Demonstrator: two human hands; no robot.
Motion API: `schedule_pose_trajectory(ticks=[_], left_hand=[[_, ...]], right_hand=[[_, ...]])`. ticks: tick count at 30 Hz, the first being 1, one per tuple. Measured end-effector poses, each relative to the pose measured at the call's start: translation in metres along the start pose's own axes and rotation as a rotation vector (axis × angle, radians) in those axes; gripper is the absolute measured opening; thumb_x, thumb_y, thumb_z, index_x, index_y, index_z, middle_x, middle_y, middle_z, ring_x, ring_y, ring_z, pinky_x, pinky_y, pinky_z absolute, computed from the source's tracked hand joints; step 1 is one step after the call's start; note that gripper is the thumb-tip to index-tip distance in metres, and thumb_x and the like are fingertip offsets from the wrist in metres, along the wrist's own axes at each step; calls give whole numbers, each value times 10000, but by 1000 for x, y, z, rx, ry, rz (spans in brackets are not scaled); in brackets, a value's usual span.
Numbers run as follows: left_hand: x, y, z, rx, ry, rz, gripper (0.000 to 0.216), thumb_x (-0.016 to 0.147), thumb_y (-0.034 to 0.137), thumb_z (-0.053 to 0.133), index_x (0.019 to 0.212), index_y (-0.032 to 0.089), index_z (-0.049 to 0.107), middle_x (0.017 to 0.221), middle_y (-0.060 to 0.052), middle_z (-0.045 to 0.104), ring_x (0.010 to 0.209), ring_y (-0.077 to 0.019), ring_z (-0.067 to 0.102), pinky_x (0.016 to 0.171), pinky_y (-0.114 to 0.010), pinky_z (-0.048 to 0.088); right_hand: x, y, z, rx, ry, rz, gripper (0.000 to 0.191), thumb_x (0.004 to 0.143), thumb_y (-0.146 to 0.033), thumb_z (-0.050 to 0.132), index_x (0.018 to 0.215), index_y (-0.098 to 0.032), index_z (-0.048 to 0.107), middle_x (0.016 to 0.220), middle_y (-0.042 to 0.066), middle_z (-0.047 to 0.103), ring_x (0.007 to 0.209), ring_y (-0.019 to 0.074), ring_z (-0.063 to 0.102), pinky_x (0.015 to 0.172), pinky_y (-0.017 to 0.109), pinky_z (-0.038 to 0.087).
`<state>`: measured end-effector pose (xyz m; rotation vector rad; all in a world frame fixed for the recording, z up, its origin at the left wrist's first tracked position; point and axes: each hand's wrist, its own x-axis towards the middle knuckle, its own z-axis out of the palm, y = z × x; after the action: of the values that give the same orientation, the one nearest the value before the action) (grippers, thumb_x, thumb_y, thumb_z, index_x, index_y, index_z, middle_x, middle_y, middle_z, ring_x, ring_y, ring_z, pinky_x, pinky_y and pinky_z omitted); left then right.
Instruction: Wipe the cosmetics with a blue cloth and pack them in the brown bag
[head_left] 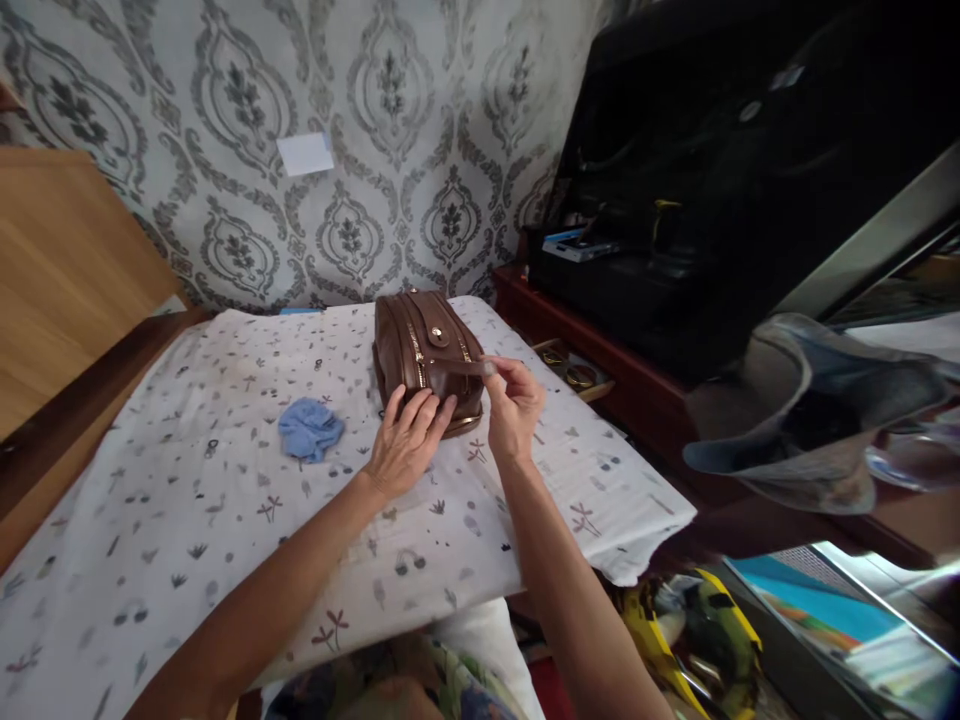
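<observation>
A brown leather bag (442,340) with gold-coloured zippers and a round metal stud lies on the cloth-covered table. My left hand (409,438) rests against the near left part of the bag, fingers laid out over its surface and holding nothing. At the bag's right side, my right hand (516,400) pinches the end of a thin brown leather strip (461,367), which stretches across from the left zipper. To the left of the bag, apart from both hands, lies a crumpled blue cloth (310,430).
A white patterned cloth (225,500) covers the table. Behind stands a patterned wall (397,150); a wooden panel (67,260) is at left. On the right are a large dark screen (720,180), a grey cap (795,430) and a small open drawer (600,388).
</observation>
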<state>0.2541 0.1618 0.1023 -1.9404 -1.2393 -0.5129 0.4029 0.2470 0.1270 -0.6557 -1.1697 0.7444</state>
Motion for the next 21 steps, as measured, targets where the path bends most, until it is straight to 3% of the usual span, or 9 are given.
schedule_pose_trajectory(ticks=[8,15,21], left_hand=[[-4,-2,3,8,-46,9,485,999,112,401,1475,140,488,1274,-139,655,1313,-250,540,1246,-522,280],[-2,-3,1,11,58,31,436,998,99,408,1411,115,547,1215,-131,671,1252,-246,574,1245,-517,272],[-5,-5,3,-14,16,29,480,1001,109,396,1471,138,487,1269,-132,650,1307,-248,546,1244,-512,286]], right_hand=[[-1,-3,2,-33,-2,70,203,820,-326,642,659,-202,630,600,-28,640,593,137,552,660,287,452],[-2,-3,5,-6,26,136,234,785,-332,651,603,-198,589,542,-43,594,543,115,502,605,258,415],[-5,-6,7,-70,35,207,279,770,-363,643,558,-197,569,485,-48,553,481,101,453,527,242,372]])
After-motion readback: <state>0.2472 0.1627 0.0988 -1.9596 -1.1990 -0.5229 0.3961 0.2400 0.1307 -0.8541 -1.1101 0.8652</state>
